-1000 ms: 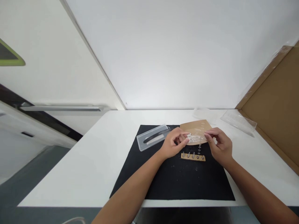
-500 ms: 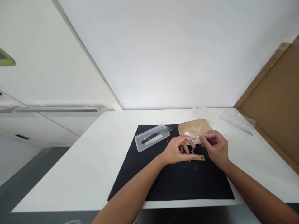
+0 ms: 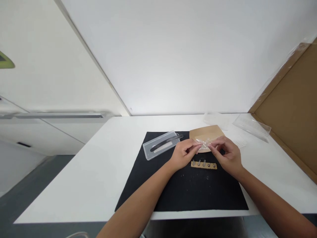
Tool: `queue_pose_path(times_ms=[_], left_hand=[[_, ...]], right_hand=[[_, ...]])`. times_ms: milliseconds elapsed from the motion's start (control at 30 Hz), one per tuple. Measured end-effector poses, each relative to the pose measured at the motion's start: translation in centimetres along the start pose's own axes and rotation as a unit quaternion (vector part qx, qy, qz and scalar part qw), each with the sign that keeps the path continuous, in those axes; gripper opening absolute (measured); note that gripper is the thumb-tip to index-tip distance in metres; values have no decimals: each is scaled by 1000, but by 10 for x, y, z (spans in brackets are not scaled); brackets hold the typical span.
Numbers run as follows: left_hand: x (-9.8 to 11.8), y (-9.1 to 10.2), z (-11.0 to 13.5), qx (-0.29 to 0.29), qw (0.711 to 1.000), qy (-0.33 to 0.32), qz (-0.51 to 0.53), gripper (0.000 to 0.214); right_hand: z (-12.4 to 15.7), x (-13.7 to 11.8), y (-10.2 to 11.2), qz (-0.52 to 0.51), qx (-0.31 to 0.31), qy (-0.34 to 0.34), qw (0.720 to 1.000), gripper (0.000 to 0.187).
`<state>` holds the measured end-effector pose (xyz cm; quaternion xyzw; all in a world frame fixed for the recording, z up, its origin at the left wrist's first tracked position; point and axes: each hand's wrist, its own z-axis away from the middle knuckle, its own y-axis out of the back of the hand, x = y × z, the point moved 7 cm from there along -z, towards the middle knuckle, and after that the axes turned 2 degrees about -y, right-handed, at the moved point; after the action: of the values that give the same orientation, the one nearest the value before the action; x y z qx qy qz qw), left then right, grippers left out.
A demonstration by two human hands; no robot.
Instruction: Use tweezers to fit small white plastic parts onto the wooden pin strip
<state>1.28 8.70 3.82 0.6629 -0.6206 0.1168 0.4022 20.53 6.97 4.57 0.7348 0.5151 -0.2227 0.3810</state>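
My left hand [image 3: 183,155] has lifted off the small wooden strip [image 3: 204,165] of upright metal pins, leaving it uncovered. It now joins my right hand [image 3: 229,155], fingertips of both pinched shut on a thin, clear plastic sprue [image 3: 205,143] of tiny white bits, held just above that strip. Below lies a matte black mat [image 3: 173,191], with tan paper [image 3: 205,132] and a clear oblong case [image 3: 161,144] behind

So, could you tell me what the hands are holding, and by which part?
A small clear plastic strip: the left hand pinches its left end, the right hand its right end.
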Motion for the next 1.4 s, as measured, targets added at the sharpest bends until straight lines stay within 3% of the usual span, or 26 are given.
queue_pose_path(times_ms=[333,533,800,1067,1267,1400], left_hand=[[3,0,4,12,988,-104,-114,25],[6,-2,5,1,983,-112,-145,26],[4,-3,8,0,979,-129,-159,26],[5,-5,12,-25,969,-142,-199,27],[6,-4,12,-21,962,-149,-227,26],[5,-1,12,-1,965,-150,-216,26]], right_hand=[[0,-22,-2,145,6,150,978,22],[-1,-18,-2,186,5,165,969,25],[-2,-11,-7,181,-25,128,975,19],[-6,6,-11,135,-75,34,987,15],[-7,9,-10,97,-80,-5,992,16],[-1,20,-15,7,-81,-89,993,19]])
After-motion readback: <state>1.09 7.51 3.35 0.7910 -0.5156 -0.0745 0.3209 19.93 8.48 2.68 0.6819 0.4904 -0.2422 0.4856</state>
